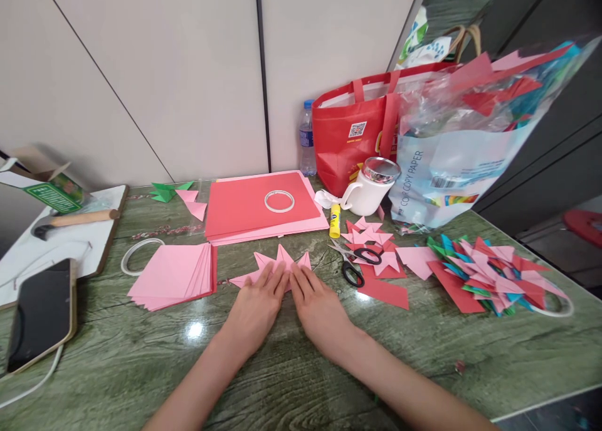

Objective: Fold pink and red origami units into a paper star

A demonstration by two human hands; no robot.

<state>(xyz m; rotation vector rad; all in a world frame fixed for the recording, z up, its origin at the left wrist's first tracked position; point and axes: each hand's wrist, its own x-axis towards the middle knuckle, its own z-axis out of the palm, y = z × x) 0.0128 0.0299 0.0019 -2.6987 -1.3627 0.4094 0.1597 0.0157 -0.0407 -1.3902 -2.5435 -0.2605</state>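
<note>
A pink folded paper star [281, 255] lies flat on the green table, with several of its points showing beyond my fingers. My left hand [256, 302] rests on its left side, fingers stretched out and pressing down. On the right side lies my right hand [320, 302], its fingers likewise extended flat over the paper. The star's near part is hidden under both hands. To the left sits a stack of pink square paper [172, 271] with red sheets beneath. Scissors [352, 261] with black handles lie to the right, beside pink and red folded stars [371, 236].
Behind my hands lie large red and pink sheets [249, 205] with a tape ring [279, 192] on top. A glue stick [335, 221], a white mug [371, 189] and a red bag [343, 142] stand back right. A colourful paper heap [498, 274] lies right, a phone [42, 315] left.
</note>
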